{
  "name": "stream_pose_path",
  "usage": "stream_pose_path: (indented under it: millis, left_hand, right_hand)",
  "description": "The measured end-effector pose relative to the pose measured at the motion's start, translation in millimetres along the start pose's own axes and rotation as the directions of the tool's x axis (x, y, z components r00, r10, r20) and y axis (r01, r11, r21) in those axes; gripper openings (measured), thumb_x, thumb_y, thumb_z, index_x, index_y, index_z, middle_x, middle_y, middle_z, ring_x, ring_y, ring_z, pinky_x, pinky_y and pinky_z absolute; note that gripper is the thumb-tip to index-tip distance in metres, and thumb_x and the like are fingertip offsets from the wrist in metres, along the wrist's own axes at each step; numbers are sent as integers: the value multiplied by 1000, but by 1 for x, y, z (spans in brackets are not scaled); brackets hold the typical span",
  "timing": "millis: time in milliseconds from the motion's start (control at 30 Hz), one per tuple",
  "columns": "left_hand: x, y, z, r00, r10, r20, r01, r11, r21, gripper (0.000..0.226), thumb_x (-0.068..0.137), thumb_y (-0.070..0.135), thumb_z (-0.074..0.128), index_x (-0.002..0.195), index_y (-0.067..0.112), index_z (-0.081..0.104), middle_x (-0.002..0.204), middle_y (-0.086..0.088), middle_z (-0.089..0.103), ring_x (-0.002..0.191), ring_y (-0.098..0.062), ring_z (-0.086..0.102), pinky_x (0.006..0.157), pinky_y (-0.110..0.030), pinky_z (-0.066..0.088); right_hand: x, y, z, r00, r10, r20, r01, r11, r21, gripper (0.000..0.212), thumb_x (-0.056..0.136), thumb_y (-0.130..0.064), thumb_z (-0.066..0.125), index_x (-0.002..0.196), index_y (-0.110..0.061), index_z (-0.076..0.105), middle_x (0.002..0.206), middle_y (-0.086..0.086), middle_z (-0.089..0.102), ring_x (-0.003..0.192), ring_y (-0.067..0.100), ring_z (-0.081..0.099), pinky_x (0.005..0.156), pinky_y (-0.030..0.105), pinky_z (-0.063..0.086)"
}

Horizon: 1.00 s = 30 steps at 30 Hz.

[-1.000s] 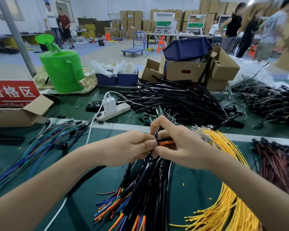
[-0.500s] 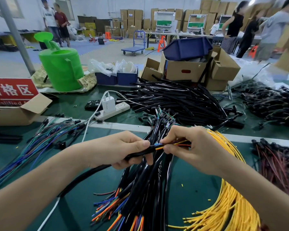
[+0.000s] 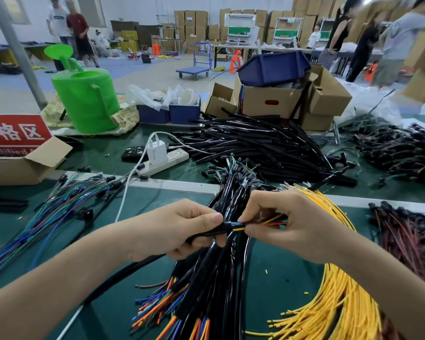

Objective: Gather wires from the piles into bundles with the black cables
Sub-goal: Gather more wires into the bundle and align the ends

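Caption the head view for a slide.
Left hand grips a black cable; right hand pinches coloured wires at its end.

Red sign (image 3: 15,133) reading "格区", its first character cropped, stands behind a cardboard box (image 3: 22,168), far left of the fingers (image 3: 215,217).

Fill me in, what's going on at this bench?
A person is bundling wires at a green table. The left hand holds the end of a black cable; the right hand pinches the coloured wires sticking out of it. Under the hands lies a pile of black cables with coloured wire ends. To the right lie yellow wires, to the left blue-green wires, behind them loose black cables.
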<state>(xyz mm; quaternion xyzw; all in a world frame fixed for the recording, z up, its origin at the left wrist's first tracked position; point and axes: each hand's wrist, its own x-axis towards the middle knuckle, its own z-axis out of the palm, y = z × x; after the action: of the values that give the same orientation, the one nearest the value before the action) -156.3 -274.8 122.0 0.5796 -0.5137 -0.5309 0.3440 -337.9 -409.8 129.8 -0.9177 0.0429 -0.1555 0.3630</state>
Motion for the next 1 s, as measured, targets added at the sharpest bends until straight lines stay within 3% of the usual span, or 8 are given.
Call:
stream_pose_path:
  millis: [167,300,533,733,800,833,933,1000]
  left_hand:
    - [-1,-1,1,1000,1,26,0,1000,-23,36,88,46,44,75,20,65,54,8,37,42,-7,26,38,-13,20]
    - [1,0,-1,997,-33,75,36,998,-44,36,88,47,45,77,20,67,53,8,36,41,-6,26,36,-12,21]
    - [8,3,2,995,-55,81,58,998,-31,38,90,44,43,85,16,69,54,7,34,42,-7,25,38,-13,20]
    - [15,9,9,993,-58,99,61,998,-19,40,89,46,40,85,17,68,53,9,33,42,-6,24,37,-13,19]
    - [17,12,11,993,-45,112,49,998,-34,39,87,48,40,78,22,69,52,9,32,41,-5,24,37,-12,18]
    - [18,14,12,994,-35,103,38,999,-29,39,87,48,41,75,23,69,52,9,31,40,-5,24,37,-12,18]
    - [20,16,7,998,-31,56,33,999,-29,37,88,48,41,76,18,59,53,9,32,40,-4,24,36,-11,18]
    - [18,15,1,997,-54,49,56,997,-52,35,89,46,41,79,16,55,52,8,33,39,-4,24,35,-11,18]
  right_hand:
    - [0,-1,-2,997,52,58,-58,994,92,9,83,-16,64,86,-25,64,74,-1,63,62,24,56,58,34,46]
    - [3,-1,-2,989,111,101,-130,972,198,13,81,-13,64,86,-25,66,70,-4,62,55,5,53,52,17,42]
    - [8,-1,3,987,138,88,-149,979,137,17,85,-2,65,85,-18,62,73,0,64,65,5,56,65,16,44]
    - [10,-11,5,986,147,73,-151,987,50,19,83,0,55,82,-17,46,69,4,67,57,14,52,54,21,42]
    - [12,-17,8,985,159,72,-163,985,61,9,79,-11,49,79,-20,45,65,2,68,57,18,54,54,29,44]
    - [13,-17,9,983,176,55,-178,983,38,2,79,-19,45,78,-21,45,64,3,68,56,18,54,55,31,44]
    - [16,-3,8,976,206,-75,-219,940,-263,26,89,-41,29,75,-24,43,57,6,56,53,15,48,58,36,39]
    - [16,10,6,958,232,-169,-278,897,-345,31,98,-38,25,76,-22,41,52,4,46,52,16,45,56,38,36]
